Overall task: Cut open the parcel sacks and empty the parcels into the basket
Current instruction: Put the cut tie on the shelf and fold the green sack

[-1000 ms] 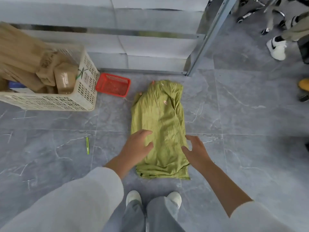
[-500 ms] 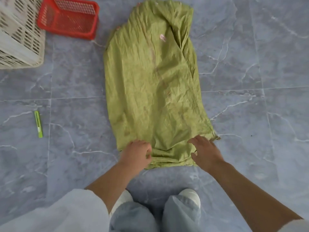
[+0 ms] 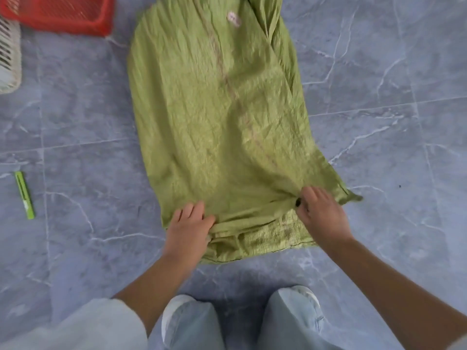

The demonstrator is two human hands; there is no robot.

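The green sack (image 3: 214, 109) lay flat on the grey tiled floor (image 3: 379, 122), its long axis running from 12 to 6 o'clock. Both forearms reached in from 6 o'clock to its near, folded end. The left hand (image 3: 188, 228), knuckles up at the sack's 7 o'clock corner, appeared to pinch the fold between thumb and bent fingers, though blur left this uncertain. The right hand (image 3: 321, 213), at the 5 o'clock corner, gripped gathered fabric with curled fingers. A white basket (image 3: 10, 59) and a red basket (image 3: 58, 16) stood near 10 and 11 o'clock. A slim green tool (image 3: 24, 195) lay at 9 o'clock.
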